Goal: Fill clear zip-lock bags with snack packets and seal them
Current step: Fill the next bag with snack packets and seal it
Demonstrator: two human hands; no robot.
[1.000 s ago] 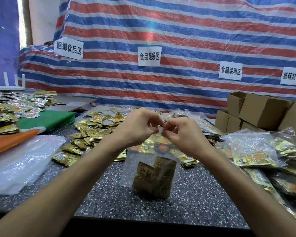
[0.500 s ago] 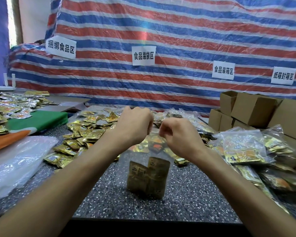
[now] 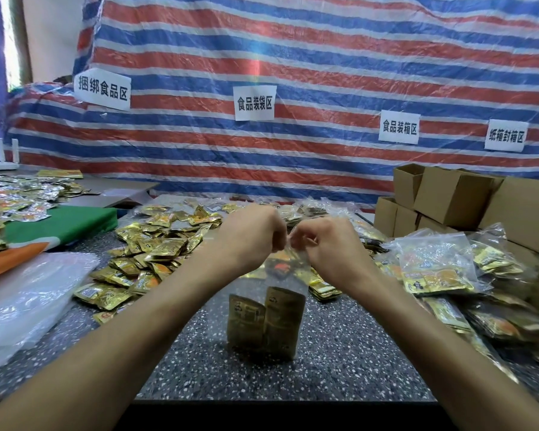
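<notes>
At nine o'clock on the speckled table lies a heap of clear plastic; loose gold packets spread at ten. Dead centre, the left hand and right hand, fingers curled, pinch the top edge of a clear zip-lock bag standing upright with two snack packets inside. Filled bags pile at three o'clock.

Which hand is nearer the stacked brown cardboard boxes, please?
Right. The right hand is left of the brown cardboard boxes; the left hand is farther left, across the clear zip-lock bag.
</notes>
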